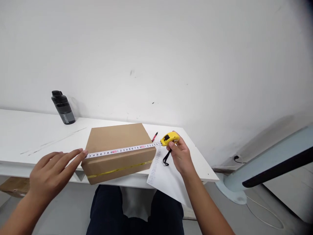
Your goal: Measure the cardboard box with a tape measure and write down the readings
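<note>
A tan cardboard box (117, 135) rests at the table's front edge, a yellow strip running along its front side. The white tape blade (127, 149) stretches across its top near the front edge. My right hand (181, 155) grips the yellow tape measure case (170, 138) just right of the box, its black wrist strap (166, 158) dangling below. At the box's left edge, my left hand (52, 173) has its fingers stretched out, with fingertips on the blade's end. The fingertips cover the first numbers; the left thumb is hidden.
On the white table (22, 133) a black bottle (63, 107) stands at the back left. Behind the case lies a red and black pen (155, 136). A written paper sheet (168, 182) hangs over the front edge. A pale column-like appliance (269, 160) stands on the right.
</note>
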{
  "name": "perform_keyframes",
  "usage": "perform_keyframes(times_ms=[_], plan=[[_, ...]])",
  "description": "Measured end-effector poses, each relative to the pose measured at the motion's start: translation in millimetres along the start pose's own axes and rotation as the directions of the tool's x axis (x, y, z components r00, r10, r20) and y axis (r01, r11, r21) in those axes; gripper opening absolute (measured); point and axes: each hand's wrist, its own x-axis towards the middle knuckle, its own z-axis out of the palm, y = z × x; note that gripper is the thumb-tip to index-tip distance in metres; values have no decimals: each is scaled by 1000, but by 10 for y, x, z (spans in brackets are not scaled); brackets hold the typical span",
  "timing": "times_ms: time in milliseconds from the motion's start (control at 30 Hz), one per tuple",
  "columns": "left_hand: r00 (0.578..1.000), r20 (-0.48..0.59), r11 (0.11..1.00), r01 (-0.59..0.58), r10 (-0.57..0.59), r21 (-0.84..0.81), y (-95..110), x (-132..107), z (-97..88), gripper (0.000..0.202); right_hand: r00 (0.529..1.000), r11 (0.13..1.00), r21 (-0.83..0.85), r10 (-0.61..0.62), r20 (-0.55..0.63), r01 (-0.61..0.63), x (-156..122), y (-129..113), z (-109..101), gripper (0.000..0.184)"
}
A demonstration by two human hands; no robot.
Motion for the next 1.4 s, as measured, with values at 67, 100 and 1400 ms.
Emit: perform_keyframes(times_ms=[67, 100, 1400], plan=[[997, 71, 1000, 17, -16, -11, -59, -61, -22, 74, 1000, 1000, -13, 24, -3, -24, -2, 74, -26, 61], [993, 116, 999, 26, -22, -37, -78, -94, -43, 73, 999, 999, -25, 33, -9, -33, -15, 100, -38, 62], [684, 701, 358, 718, -202, -597, 107, -105, -216, 39, 999, 942, -333, 32, -9, -33, -145, 199, -128, 71]])
